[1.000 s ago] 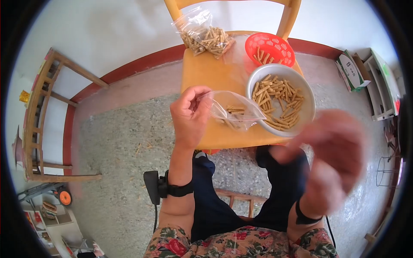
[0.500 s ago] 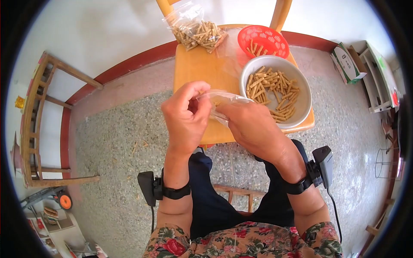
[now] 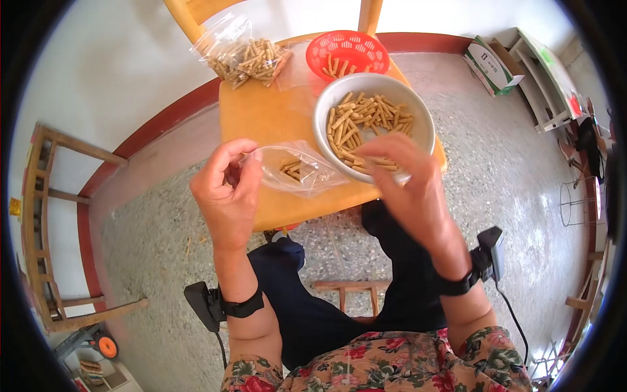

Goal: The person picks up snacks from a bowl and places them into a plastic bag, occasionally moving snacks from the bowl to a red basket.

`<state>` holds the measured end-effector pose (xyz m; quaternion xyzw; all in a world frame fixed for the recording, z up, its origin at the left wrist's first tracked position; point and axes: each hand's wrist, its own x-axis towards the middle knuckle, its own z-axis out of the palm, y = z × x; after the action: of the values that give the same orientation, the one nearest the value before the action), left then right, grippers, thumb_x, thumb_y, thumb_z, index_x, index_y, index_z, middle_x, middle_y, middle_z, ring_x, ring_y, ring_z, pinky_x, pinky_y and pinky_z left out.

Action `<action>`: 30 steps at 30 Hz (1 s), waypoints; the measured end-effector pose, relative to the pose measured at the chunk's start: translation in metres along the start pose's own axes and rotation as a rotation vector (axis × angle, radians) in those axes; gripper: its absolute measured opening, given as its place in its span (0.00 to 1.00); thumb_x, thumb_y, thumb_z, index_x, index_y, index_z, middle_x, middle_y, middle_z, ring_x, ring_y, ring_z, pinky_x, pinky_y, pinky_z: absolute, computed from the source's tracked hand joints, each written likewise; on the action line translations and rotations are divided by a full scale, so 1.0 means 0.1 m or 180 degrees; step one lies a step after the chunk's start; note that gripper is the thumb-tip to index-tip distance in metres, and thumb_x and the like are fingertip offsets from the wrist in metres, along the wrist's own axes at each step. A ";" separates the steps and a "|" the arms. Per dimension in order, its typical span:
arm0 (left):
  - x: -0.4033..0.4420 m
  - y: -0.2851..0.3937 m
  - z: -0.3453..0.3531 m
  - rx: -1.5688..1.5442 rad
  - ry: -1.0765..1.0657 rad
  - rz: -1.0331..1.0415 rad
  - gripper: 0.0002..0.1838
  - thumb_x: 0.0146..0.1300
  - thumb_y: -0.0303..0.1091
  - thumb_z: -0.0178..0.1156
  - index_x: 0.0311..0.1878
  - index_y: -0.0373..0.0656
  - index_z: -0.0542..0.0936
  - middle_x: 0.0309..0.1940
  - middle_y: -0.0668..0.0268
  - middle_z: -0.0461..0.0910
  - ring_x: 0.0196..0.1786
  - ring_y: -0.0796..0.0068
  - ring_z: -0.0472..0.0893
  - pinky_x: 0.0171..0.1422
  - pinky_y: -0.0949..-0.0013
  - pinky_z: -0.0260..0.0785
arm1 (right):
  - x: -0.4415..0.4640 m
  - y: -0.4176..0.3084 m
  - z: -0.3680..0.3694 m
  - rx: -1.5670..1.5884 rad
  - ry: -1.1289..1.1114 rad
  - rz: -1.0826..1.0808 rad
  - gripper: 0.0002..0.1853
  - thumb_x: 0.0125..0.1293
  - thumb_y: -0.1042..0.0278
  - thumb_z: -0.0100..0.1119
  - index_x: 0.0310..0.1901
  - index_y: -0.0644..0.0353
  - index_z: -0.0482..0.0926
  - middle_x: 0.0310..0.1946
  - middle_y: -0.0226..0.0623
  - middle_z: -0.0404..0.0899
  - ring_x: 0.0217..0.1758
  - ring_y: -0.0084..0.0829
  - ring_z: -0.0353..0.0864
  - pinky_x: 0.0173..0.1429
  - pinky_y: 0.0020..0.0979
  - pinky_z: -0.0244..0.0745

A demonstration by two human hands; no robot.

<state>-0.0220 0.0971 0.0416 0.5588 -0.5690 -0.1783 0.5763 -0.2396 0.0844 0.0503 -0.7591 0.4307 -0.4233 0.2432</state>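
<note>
My left hand [image 3: 227, 183] pinches the edge of a clear plastic bag [image 3: 310, 186] over the front of the chair seat. A few short tan sticks [image 3: 290, 168] lie inside that bag. My right hand [image 3: 413, 189], slightly blurred, hovers at the near rim of a grey metal bowl [image 3: 424, 134]. Its thumb and fingers are apart, with nothing visible between them. More tan sticks [image 3: 375, 112] are heaped in the bowl, partly hidden by the hand.
A wooden chair [image 3: 251, 121] carries everything. At its back lie a fuller clear bag of sticks [image 3: 251, 62] and a red perforated basket [image 3: 346, 42] with several sticks. A wooden frame [image 3: 42, 228] leans left; a cardboard box [image 3: 493, 68] sits at the far right.
My right hand has left the plastic bag and moved right to the bowl. The left hand keeps its pinch on the bag. The whole view has shifted, so the chair appears farther left.
</note>
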 end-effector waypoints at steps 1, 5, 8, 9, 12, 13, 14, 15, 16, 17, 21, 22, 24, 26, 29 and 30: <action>0.00 0.01 0.01 0.0007 -0.0007 0.0027 0.05 0.53 0.18 0.59 0.33 0.35 0.77 0.21 0.74 0.72 0.24 0.90 0.66 0.26 0.84 0.59 | 0.01 0.18 -0.03 -0.0028 0.0041 0.0328 0.08 0.55 0.79 0.55 0.37 0.67 0.78 0.35 0.42 0.78 0.40 0.32 0.79 0.45 0.28 0.72; 0.01 0.00 0.04 0.0032 0.0009 0.0012 0.04 0.53 0.18 0.59 0.33 0.35 0.77 0.21 0.74 0.72 0.24 0.90 0.67 0.27 0.84 0.59 | 0.09 0.63 -0.04 -0.0139 0.0191 0.0562 0.08 0.52 0.76 0.55 0.35 0.64 0.78 0.31 0.45 0.77 0.37 0.43 0.78 0.41 0.35 0.72; 0.01 -0.01 0.06 -0.0016 0.0025 0.0038 0.03 0.54 0.19 0.59 0.33 0.35 0.77 0.22 0.74 0.73 0.25 0.90 0.67 0.27 0.84 0.60 | 0.16 0.84 0.10 -0.0338 -0.0007 0.0534 0.08 0.53 0.73 0.54 0.35 0.62 0.78 0.32 0.43 0.77 0.38 0.43 0.78 0.42 0.38 0.71; 0.01 -0.02 0.06 -0.0012 0.0026 0.0039 0.03 0.54 0.20 0.60 0.32 0.35 0.77 0.22 0.74 0.73 0.25 0.90 0.67 0.27 0.84 0.60 | 0.20 0.86 0.15 -0.0446 -0.0135 0.0403 0.08 0.53 0.72 0.53 0.35 0.61 0.79 0.33 0.42 0.77 0.38 0.43 0.78 0.43 0.39 0.71; 0.03 -0.02 0.06 -0.0047 0.0035 -0.0024 0.02 0.55 0.21 0.60 0.31 0.34 0.77 0.22 0.74 0.73 0.25 0.90 0.67 0.28 0.84 0.60 | 0.30 0.87 0.24 -0.0731 -0.0609 0.0339 0.10 0.53 0.72 0.53 0.37 0.58 0.79 0.34 0.42 0.76 0.40 0.43 0.77 0.45 0.41 0.70; 0.03 -0.02 0.06 -0.0080 0.0043 -0.0094 0.02 0.55 0.22 0.60 0.31 0.34 0.76 0.22 0.74 0.73 0.25 0.90 0.67 0.28 0.84 0.60 | 0.33 0.90 0.26 -0.0722 -0.0619 0.0344 0.10 0.53 0.72 0.53 0.37 0.58 0.79 0.34 0.42 0.76 0.40 0.43 0.77 0.45 0.41 0.70; 0.04 -0.02 0.05 -0.0071 0.0043 -0.0106 0.02 0.55 0.22 0.60 0.31 0.34 0.76 0.22 0.74 0.73 0.25 0.90 0.67 0.28 0.84 0.60 | 0.36 0.93 0.30 -0.0928 -0.0761 0.0246 0.11 0.53 0.72 0.52 0.38 0.57 0.79 0.35 0.42 0.76 0.41 0.43 0.77 0.45 0.41 0.70; 0.06 -0.02 0.05 -0.0031 0.0111 -0.0099 0.03 0.55 0.22 0.60 0.31 0.34 0.76 0.22 0.75 0.72 0.25 0.90 0.66 0.28 0.84 0.60 | 0.38 0.95 0.32 -0.1135 -0.0900 0.0145 0.12 0.52 0.73 0.52 0.39 0.55 0.79 0.36 0.42 0.75 0.41 0.43 0.77 0.46 0.41 0.70; 0.08 -0.03 0.05 0.0007 0.0182 -0.0090 0.03 0.56 0.22 0.60 0.30 0.34 0.76 0.22 0.75 0.72 0.25 0.90 0.66 0.28 0.85 0.59 | 0.40 0.96 0.34 -0.1132 -0.0907 0.0144 0.12 0.52 0.73 0.52 0.39 0.55 0.79 0.36 0.42 0.75 0.41 0.43 0.77 0.46 0.41 0.70; 0.11 -0.03 0.06 0.0011 0.0191 -0.0092 0.03 0.56 0.22 0.60 0.30 0.34 0.76 0.22 0.75 0.72 0.25 0.90 0.66 0.28 0.85 0.59 | 0.41 0.96 0.36 -0.1280 -0.1017 0.0139 0.12 0.52 0.74 0.52 0.39 0.55 0.79 0.37 0.43 0.74 0.41 0.44 0.76 0.45 0.41 0.70; 0.28 0.01 0.07 -0.0250 0.0477 -0.0105 0.03 0.56 0.22 0.60 0.29 0.35 0.75 0.21 0.77 0.71 0.24 0.91 0.65 0.28 0.85 0.58 | 0.52 0.89 0.40 -0.1794 -0.1339 0.0173 0.11 0.51 0.75 0.52 0.36 0.56 0.79 0.37 0.44 0.72 0.41 0.44 0.76 0.44 0.42 0.70; 0.31 0.02 0.09 -0.0409 0.0593 -0.0148 0.03 0.56 0.22 0.60 0.29 0.35 0.75 0.21 0.77 0.71 0.24 0.92 0.65 0.27 0.85 0.58 | 0.53 0.88 0.41 -0.1792 -0.1344 0.0162 0.11 0.51 0.75 0.52 0.36 0.56 0.79 0.37 0.44 0.72 0.41 0.44 0.76 0.44 0.42 0.70; 0.37 -0.02 0.13 -0.0437 0.0552 -0.0186 0.04 0.56 0.22 0.60 0.28 0.35 0.75 0.21 0.77 0.71 0.23 0.92 0.65 0.27 0.85 0.58 | 0.56 0.86 0.42 -0.1970 -0.1386 0.0213 0.08 0.51 0.75 0.52 0.33 0.58 0.78 0.36 0.44 0.72 0.41 0.44 0.76 0.43 0.42 0.70; 0.40 -0.09 0.16 -0.0464 0.0517 -0.0210 0.04 0.55 0.22 0.60 0.28 0.35 0.75 0.20 0.77 0.70 0.23 0.92 0.65 0.26 0.85 0.58 | 0.55 0.90 0.43 -0.1977 -0.1376 0.0139 0.07 0.50 0.75 0.52 0.33 0.58 0.77 0.36 0.44 0.73 0.40 0.44 0.76 0.43 0.42 0.71; 0.39 -0.20 0.18 -0.0444 0.0440 -0.0231 0.04 0.55 0.22 0.60 0.27 0.35 0.74 0.20 0.75 0.71 0.21 0.92 0.65 0.24 0.84 0.57 | 0.52 0.90 0.44 -0.2024 -0.1353 0.0113 0.06 0.50 0.74 0.52 0.31 0.59 0.77 0.34 0.43 0.74 0.38 0.44 0.77 0.42 0.42 0.71; 0.40 -0.20 0.17 -0.0432 0.0435 -0.0237 0.04 0.55 0.22 0.60 0.27 0.35 0.74 0.20 0.75 0.71 0.21 0.92 0.65 0.24 0.84 0.57 | 0.51 0.89 0.44 -0.2076 -0.1325 0.0138 0.06 0.50 0.74 0.52 0.30 0.60 0.77 0.31 0.43 0.75 0.37 0.43 0.77 0.41 0.42 0.71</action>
<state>-0.0165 0.0498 0.0380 0.5502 -0.4938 -0.1992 0.6433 -0.2285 -0.0044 -0.0161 -0.8570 0.5000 -0.0957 0.0802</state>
